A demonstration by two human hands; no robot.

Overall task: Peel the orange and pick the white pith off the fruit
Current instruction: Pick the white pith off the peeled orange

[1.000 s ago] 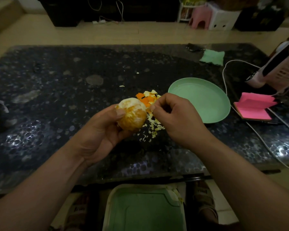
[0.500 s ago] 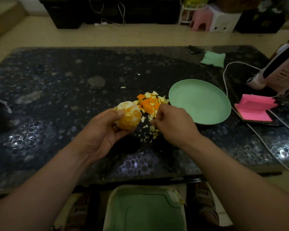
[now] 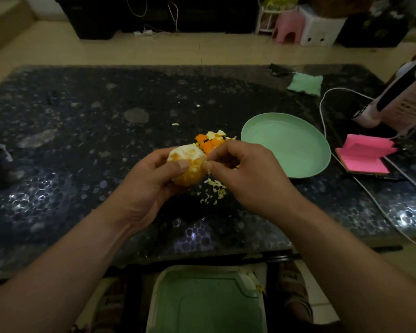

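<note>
A peeled orange [image 3: 189, 162], with pale pith on its upper side, sits in my left hand [image 3: 147, 186], whose fingers and thumb curl round it above the dark table [image 3: 82, 140]. My right hand [image 3: 245, 174] is at the fruit's right side, thumb and forefinger pinching a strand of pith on its surface. Behind the hands lies a pile of orange peel pieces [image 3: 208, 141]. Small pith scraps [image 3: 213, 191] are scattered on the table under my right hand.
A pale green plate [image 3: 288, 145] stands right of the peel pile. Pink sticky notes [image 3: 363, 157], a white cable [image 3: 327, 131] and a pink-white device [image 3: 399, 102] are at the right. A green cloth [image 3: 305, 84] lies at the back. A green bin [image 3: 207, 301] sits below the table edge.
My right hand dropped to the scraps on the table, then came back up to the orange's right side. The left hand has turned the fruit slightly.
</note>
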